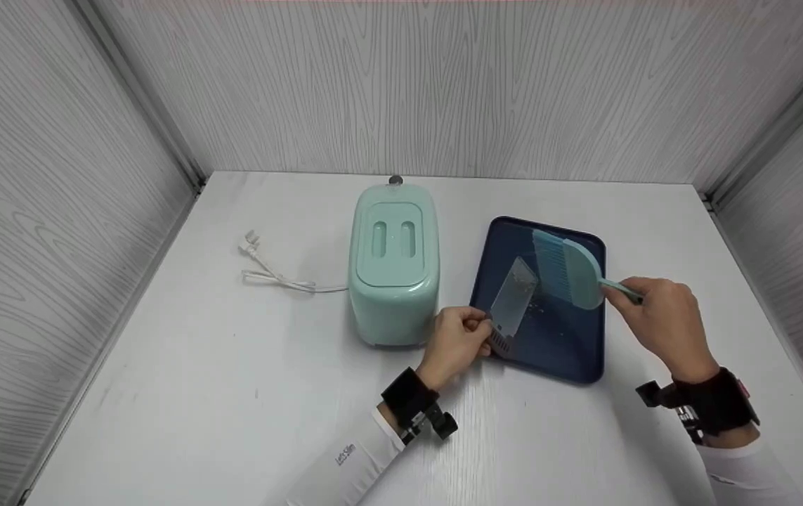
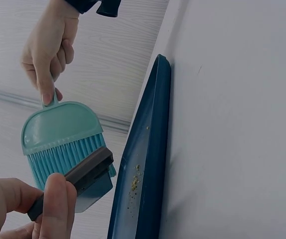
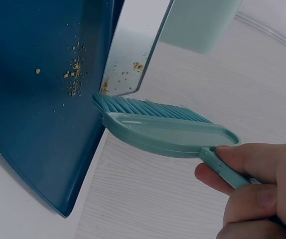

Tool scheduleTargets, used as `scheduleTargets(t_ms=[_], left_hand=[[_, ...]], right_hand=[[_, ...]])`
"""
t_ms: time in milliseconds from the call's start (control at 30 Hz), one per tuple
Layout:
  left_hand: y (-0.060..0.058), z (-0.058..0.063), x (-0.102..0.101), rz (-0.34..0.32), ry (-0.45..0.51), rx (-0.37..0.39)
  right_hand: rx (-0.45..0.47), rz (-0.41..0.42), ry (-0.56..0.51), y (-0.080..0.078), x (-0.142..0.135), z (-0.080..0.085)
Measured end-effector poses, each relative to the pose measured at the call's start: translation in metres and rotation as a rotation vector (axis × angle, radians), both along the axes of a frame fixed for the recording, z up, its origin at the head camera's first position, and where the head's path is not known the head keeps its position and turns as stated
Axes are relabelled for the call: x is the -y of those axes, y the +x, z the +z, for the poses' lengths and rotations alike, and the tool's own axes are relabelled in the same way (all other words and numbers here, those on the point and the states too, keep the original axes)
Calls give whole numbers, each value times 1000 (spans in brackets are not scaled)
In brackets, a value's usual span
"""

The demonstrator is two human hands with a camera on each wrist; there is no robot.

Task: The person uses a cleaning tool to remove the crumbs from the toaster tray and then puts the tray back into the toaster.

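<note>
My left hand [image 1: 454, 341] pinches the dark end of a metal crumb tray [image 1: 513, 299], which is tilted above a dark blue tray [image 1: 563, 355]. In my right hand [image 1: 668, 323] is the thin handle of a teal hand brush [image 1: 584, 277]. The right wrist view shows the brush's bristles [image 3: 158, 108] at the far end of the crumb tray, where brown crumbs [image 3: 138, 65] cling. More loose crumbs [image 3: 75, 74] lie scattered in the blue tray. From the left wrist, the dark grip [image 2: 90, 167] shows between thumb and fingers.
A mint green toaster [image 1: 394, 267] with a lid on top stands left of the blue tray, close to my left hand. Its white cord [image 1: 289, 282] and plug [image 1: 250, 242] lie on the white table [image 1: 232, 407]. Grey wood-grain panels [image 1: 443, 91] enclose the back and sides.
</note>
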State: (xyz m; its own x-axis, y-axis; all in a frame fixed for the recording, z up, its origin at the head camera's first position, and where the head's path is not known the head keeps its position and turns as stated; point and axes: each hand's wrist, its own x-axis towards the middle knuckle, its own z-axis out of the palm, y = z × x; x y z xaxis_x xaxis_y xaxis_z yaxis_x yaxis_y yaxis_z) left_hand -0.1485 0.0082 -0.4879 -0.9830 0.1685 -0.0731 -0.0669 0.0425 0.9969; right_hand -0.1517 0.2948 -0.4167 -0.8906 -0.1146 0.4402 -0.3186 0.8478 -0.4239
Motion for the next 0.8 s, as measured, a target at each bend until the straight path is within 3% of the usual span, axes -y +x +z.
scheduleTargets(t_ms=[367,800], left_hand=[[0,0,-1,13,-6,17],[1,0,-1,20,-37,-4]], right_hand=[[4,-20,-36,0,-4,4],[18,59,-10,9,19,5]])
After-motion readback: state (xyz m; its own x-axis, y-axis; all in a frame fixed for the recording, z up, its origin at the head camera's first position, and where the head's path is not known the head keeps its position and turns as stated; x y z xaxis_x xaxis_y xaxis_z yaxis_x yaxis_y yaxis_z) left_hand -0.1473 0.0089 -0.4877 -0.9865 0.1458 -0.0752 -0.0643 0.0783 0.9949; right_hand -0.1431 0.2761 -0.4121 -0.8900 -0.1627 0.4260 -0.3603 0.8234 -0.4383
